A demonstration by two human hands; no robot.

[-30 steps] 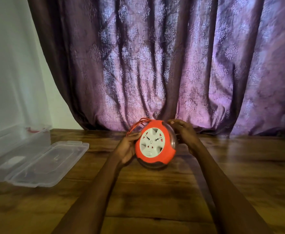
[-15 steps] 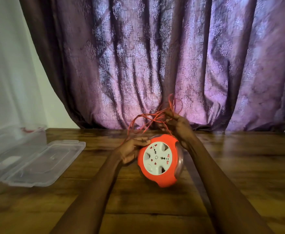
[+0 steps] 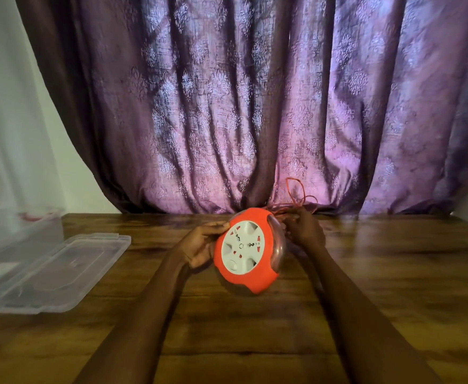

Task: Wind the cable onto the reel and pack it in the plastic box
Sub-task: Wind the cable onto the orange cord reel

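Head view first: we look down over two bare forearms reaching out across a dark wooden tabletop (image 3: 365, 286). Between our hands, at the middle of the scene, we hold the reel (image 3: 248, 250), an orange round housing with a pale grey socket face turned toward us and a translucent band along its right edge. It is tilted, and whether its lower edge touches the wood or hangs just above it we cannot tell.

Our left hand (image 3: 199, 246) holds the reel's left edge, fingers curled against the orange rim. Our right hand (image 3: 303, 231) is at the reel's far right side, its grip closed on strands of the thin orange cable (image 3: 296, 189). Loose loops of that cable rise above and behind the right hand, standing out against the curtain, and several strands run from the fingers toward the reel's top right. How much cable is already wound inside we cannot see.

At the far left of the tabletop sits the clear plastic box (image 3: 19, 231), open, with something red showing faintly at its far end; it is blurred. Its clear lid (image 3: 61, 270) lies flat just to the right of it, nearer to us, well apart from the reel.

Behind the tabletop hangs a purple patterned curtain (image 3: 255, 106), with a pale wall (image 3: 11, 120) to its left.
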